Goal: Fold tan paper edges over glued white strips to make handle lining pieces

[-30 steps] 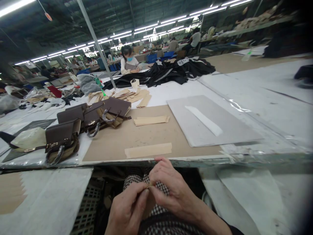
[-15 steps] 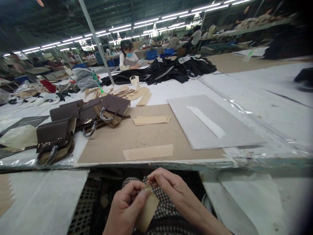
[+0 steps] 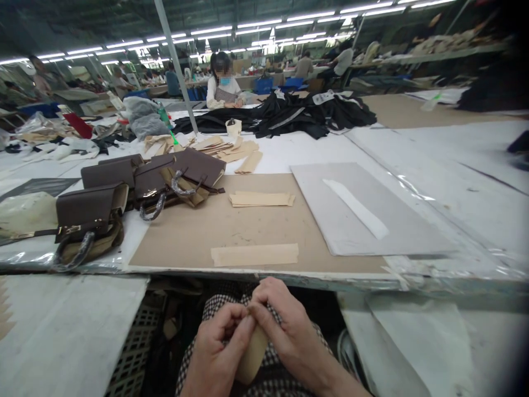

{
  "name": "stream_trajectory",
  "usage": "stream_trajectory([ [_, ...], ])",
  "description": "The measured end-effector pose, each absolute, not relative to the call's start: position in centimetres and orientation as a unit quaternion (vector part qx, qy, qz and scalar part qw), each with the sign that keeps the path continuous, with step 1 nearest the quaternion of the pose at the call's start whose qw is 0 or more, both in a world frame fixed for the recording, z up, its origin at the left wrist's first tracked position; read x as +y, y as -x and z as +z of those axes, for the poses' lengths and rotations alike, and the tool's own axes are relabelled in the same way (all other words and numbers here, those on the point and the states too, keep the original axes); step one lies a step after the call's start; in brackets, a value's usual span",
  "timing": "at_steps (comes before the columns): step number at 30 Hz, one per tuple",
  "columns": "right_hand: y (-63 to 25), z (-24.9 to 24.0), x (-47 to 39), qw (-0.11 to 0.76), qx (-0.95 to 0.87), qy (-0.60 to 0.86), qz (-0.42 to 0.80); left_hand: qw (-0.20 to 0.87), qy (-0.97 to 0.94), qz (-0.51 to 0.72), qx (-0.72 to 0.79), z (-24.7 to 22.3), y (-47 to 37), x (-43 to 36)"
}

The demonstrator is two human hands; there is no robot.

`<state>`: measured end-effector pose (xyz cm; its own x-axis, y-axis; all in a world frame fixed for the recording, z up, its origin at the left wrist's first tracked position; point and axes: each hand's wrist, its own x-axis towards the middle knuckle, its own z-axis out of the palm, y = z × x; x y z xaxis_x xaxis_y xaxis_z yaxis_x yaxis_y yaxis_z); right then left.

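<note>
Over my lap, my left hand (image 3: 223, 342) pinches the top end of a tan flat piece (image 3: 253, 355), which looks like leather or card; I cannot tell which. My right hand (image 3: 283, 325) meets it there, thumb and fingers closed on the same end. The piece hangs down between the two hands, partly covered by them. On the table ahead lies a single tan strip (image 3: 254, 255). A small stack of similar strips (image 3: 262, 199) lies behind it.
Dark brown handbags (image 3: 91, 215) lie on the left. A grey board (image 3: 314, 220) with a white strip (image 3: 357, 209) is at the right. Farther back are loose tan pieces (image 3: 248, 154), black material (image 3: 309, 113), a pole (image 3: 177, 66) and a seated co-worker (image 3: 223, 91).
My right hand has come down and closer to my left, its thumb now pressed at the top end of the tan piece. The view has shifted slightly.
</note>
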<state>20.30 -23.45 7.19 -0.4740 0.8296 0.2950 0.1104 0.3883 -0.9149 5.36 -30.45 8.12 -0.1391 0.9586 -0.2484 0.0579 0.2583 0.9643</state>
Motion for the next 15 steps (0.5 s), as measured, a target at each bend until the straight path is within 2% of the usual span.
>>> stream_trajectory([
  [4, -20.3, 7.5, -23.6, 0.345, -0.668, 0.358, 0.553, 0.538, -0.363, 0.464, 0.603, 8.0, -5.1, -30.7],
  [6, -20.6, 7.5, -23.8, 0.351, -0.665, 0.366, 0.548, 0.534, -0.347, 0.477, 0.606, 8.0, -5.1, -30.7],
  [12, -21.1, 6.8, -24.3, 0.448, -0.769, 0.314, 0.331, 0.441, -0.409, 0.494, 0.627, 7.7, -5.5, -31.2],
  [15, -21.2, 6.8, -24.3, 0.454, -0.789, 0.292, 0.294, 0.376, -0.464, 0.492, 0.634, 7.4, -5.7, -31.5],
])
